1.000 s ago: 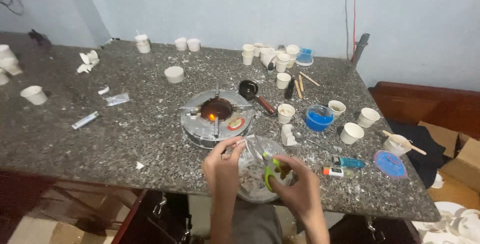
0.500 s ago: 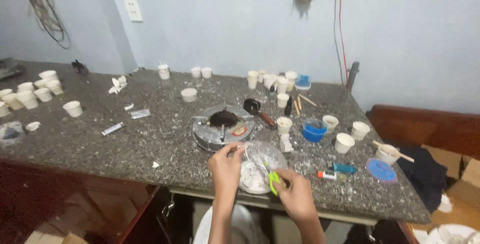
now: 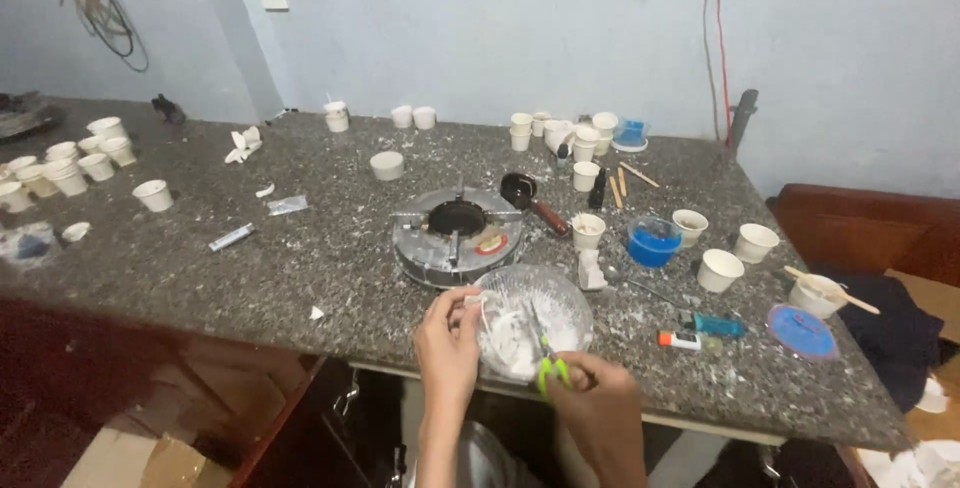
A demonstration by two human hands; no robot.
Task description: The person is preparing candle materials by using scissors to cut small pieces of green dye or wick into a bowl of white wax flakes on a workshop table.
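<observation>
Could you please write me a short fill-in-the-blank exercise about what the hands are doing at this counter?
1. The right hand holds scissors with ____ handles.
2. The left hand grips the rim of a clear ____.
3. The round metal burner sits just ____ the bowl.
4. The cup right of the burner holds ____ liquid.

Missing words: green; bowl; behind; blue

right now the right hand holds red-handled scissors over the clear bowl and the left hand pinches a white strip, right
Not quite: the head view shows the scissors in the right hand have green handles, not red. They are over the clear bowl, and the left hand does pinch a white strip.
</observation>
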